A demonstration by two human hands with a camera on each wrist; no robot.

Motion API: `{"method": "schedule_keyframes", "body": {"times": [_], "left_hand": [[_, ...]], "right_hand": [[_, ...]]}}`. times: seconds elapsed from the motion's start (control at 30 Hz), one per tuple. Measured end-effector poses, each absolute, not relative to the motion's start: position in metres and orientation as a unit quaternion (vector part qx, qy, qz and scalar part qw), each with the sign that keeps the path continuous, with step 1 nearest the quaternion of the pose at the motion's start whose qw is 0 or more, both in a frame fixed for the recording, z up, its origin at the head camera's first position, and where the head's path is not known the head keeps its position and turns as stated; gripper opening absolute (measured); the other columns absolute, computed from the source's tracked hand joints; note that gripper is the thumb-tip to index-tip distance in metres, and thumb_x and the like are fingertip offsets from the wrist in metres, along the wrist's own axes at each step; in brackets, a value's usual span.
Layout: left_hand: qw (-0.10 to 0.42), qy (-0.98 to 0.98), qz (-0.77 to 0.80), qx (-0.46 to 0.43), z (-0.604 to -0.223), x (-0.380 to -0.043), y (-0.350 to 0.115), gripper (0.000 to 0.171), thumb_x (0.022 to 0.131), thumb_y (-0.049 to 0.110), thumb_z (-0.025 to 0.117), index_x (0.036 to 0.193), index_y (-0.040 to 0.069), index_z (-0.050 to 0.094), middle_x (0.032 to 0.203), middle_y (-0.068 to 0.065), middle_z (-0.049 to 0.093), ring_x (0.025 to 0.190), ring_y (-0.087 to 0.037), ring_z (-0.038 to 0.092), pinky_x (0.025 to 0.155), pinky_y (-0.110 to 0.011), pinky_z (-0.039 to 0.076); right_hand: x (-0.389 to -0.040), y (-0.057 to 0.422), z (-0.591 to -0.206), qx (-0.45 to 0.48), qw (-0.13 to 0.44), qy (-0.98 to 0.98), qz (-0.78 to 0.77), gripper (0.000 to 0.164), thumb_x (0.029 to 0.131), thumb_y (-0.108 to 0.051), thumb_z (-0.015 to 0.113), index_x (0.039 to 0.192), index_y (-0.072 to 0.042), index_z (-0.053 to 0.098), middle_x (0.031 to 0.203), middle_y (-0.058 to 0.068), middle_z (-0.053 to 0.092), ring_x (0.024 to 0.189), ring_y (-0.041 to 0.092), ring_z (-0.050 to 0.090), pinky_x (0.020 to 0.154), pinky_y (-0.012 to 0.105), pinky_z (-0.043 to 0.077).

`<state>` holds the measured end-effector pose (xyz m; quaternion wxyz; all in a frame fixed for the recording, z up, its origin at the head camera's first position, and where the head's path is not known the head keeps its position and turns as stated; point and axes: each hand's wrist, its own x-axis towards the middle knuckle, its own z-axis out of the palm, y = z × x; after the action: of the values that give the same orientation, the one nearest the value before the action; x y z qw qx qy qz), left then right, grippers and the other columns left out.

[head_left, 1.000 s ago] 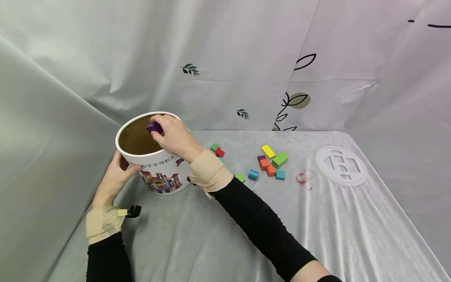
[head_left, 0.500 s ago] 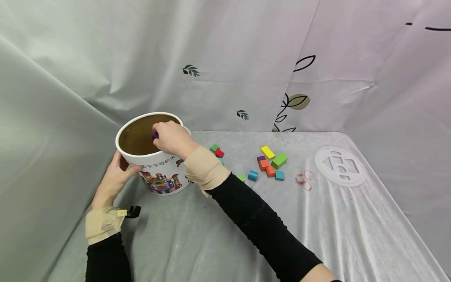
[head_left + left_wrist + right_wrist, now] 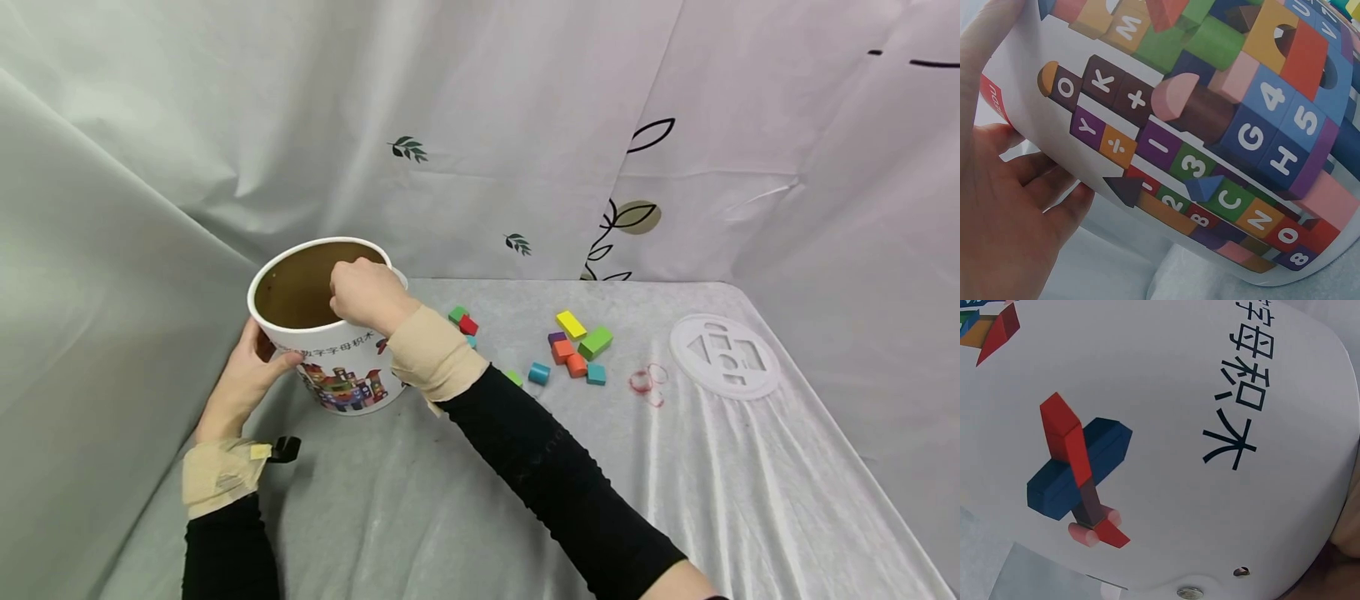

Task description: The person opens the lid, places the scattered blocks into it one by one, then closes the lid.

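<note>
In the head view a white bucket (image 3: 390,379) printed with colourful toy blocks stands at the left of the table, its open mouth facing up. My left hand (image 3: 242,379) grips its left side, thumb on the printed front and the other fingers round behind; the left wrist view shows this hand (image 3: 1022,194) against the picture. My right hand (image 3: 369,293) reaches over the near right rim, its curled fingers dipping into the mouth. The bucket wall hides its fingertips, and I cannot tell whether they hold anything.
Small blocks lie right of the bucket, among them a yellow block (image 3: 571,324), a green block (image 3: 596,342) and a blue cylinder (image 3: 538,373). Red rubber bands (image 3: 642,382) lie farther right, near a white round lid (image 3: 725,356) with shaped holes. Cloth walls (image 3: 480,150) stand behind.
My right hand has moved slightly lower into the bucket's mouth. The purple block seen in its fingers earlier is out of sight now. My left hand keeps its grip on the bucket.
</note>
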<state>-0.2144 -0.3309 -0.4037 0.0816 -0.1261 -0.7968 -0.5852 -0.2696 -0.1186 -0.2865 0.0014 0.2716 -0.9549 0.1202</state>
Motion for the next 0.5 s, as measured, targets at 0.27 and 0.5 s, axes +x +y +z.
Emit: {"method": "schedule_keyframes", "body": {"times": [0.27, 0.5], "left_hand": [[0.077, -0.792, -0.593, -0.125, -0.4038, -0.2155, -0.3267, 0.086, 0.09, 0.003, 0.069, 0.156, 0.026, 0.019, 0.146, -0.018, 0.032, 0.126, -0.028, 0.035, 0.091, -0.016, 0.034], [0.087, -0.783, -0.602, -0.134, -0.406, -0.2135, -0.3279, 0.086, 0.089, 0.001, 0.07, 0.156, 0.022, 0.021, 0.142, -0.018, 0.035, 0.123, -0.022, 0.038, 0.091, -0.017, 0.034]], "right_hand": [[-0.2686, -0.1141, -0.2853, 0.271, 0.006, -0.956, 0.114, 0.022, 0.096, -0.029, 0.057, 0.079, -0.021, 0.067, 0.085, -0.004, 0.067, 0.082, 0.012, 0.063, 0.076, 0.032, 0.049], [-0.2694, -0.1122, -0.2883, 0.302, 0.023, -0.945, 0.127, 0.022, 0.099, -0.028, 0.053, 0.087, -0.021, 0.07, 0.087, -0.007, 0.066, 0.083, 0.01, 0.061, 0.077, 0.029, 0.048]]}}
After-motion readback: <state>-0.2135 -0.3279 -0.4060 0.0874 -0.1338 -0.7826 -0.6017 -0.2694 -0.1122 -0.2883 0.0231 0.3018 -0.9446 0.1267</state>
